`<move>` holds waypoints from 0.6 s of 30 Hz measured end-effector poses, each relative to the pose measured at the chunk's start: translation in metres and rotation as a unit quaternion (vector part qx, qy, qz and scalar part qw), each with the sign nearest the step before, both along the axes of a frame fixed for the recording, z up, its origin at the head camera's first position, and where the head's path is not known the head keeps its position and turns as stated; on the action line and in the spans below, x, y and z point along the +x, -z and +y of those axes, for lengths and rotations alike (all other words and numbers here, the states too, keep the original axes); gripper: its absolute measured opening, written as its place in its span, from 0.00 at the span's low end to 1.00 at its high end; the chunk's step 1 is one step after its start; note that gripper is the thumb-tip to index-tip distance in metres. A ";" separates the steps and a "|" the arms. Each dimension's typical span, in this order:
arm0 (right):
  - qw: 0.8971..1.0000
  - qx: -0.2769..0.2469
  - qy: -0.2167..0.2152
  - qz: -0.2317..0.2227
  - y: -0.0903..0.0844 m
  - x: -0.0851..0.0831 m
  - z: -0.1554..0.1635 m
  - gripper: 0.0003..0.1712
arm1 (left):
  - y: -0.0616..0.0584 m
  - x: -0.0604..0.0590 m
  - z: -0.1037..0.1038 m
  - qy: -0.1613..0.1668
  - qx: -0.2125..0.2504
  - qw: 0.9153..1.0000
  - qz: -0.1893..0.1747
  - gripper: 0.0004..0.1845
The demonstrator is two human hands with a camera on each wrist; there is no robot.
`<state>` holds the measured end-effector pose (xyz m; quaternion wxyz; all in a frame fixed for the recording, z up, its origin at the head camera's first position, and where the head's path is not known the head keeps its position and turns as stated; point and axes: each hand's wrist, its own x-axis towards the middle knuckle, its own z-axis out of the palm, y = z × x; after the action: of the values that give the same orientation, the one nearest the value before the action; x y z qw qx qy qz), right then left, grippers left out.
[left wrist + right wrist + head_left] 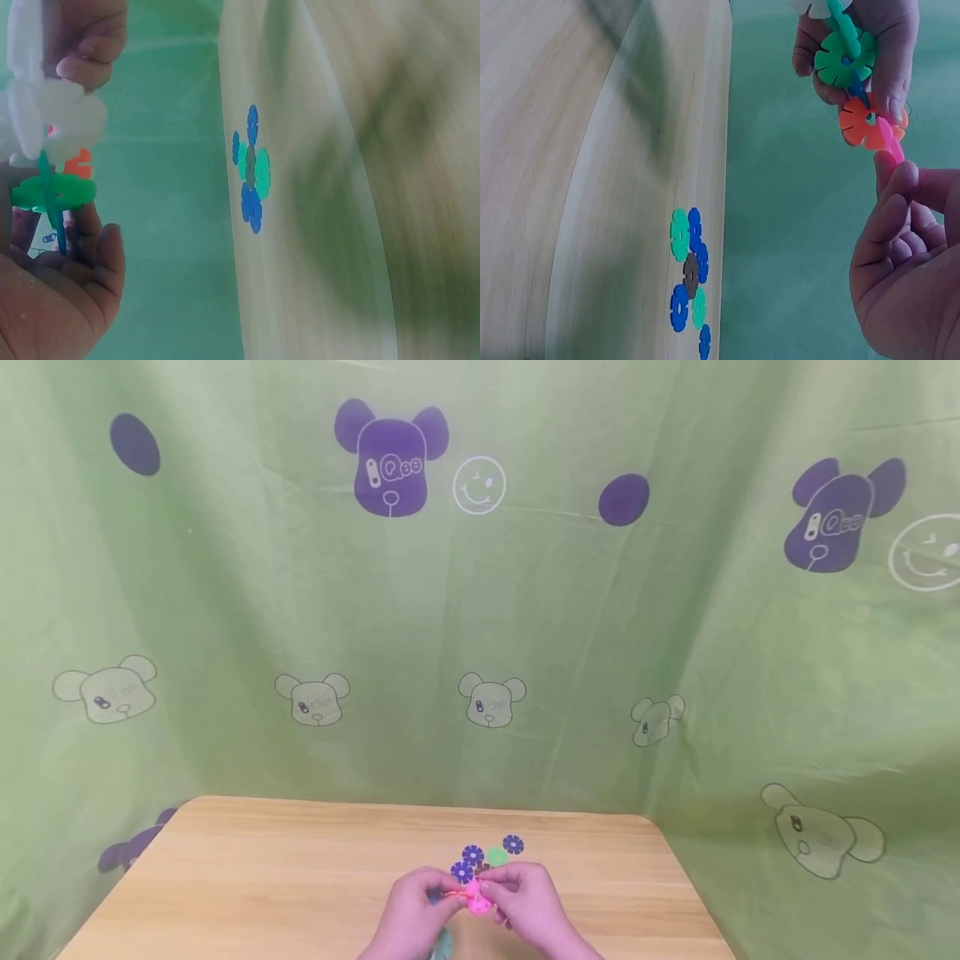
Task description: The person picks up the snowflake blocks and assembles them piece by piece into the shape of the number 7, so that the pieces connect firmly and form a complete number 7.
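My left hand (416, 906) grips a chain of notched plastic discs joined slot to slot. In the right wrist view the chain runs from a white disc (817, 7) through a green disc (836, 67) and a blue disc (859, 91) to an orange disc (859, 124), with the left thumb beside the orange one. My right hand (904, 277) pinches a pink disc (890, 140), seen nearly edge-on, against the orange disc's rim. In the head view pink (480, 906) shows between both hands. In the left wrist view, white discs (64, 116) partly cover the chain.
Just beyond the hands, several loose discs lie on the wooden table (300, 860): blue discs (513, 844), green discs (679, 235) and a brown disc (691, 275). A green patterned curtain (480, 593) surrounds the table at the back and sides.
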<state>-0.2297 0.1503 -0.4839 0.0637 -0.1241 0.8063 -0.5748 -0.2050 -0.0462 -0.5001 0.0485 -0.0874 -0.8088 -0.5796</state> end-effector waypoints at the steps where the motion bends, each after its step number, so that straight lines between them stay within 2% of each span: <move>1: 1.000 0.001 0.004 0.001 0.001 -0.002 0.002 0.16 | 0.000 0.000 0.000 -0.001 -0.001 1.000 -0.001 0.07; 4: 0.999 0.013 0.037 0.014 0.005 -0.009 0.010 0.18 | 0.002 0.000 -0.001 -0.005 -0.003 1.000 -0.004 0.06; 6: 0.995 0.050 0.076 0.043 0.010 -0.016 0.018 0.18 | 0.002 0.000 -0.003 -0.008 -0.003 1.000 -0.005 0.07; 8: 0.983 0.114 0.119 0.079 0.016 -0.023 0.025 0.17 | 0.002 0.001 -0.004 -0.010 -0.002 1.000 -0.008 0.08; 12: 0.948 0.241 0.166 0.124 0.033 -0.033 0.039 0.21 | 0.003 0.002 -0.006 -0.013 -0.003 1.000 -0.017 0.09; 14: 0.940 0.272 0.168 0.124 0.041 -0.037 0.044 0.24 | 0.004 0.003 -0.006 -0.014 -0.003 1.000 -0.021 0.10; 18: 0.929 0.310 0.163 0.117 0.054 -0.044 0.050 0.30 | 0.004 0.006 -0.007 -0.017 -0.001 1.000 -0.023 0.10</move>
<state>-0.2739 0.1999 -0.5383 -0.0904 -0.0317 0.9553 -0.2795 -0.1990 -0.0532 -0.5045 0.0399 -0.0608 -0.8117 -0.5795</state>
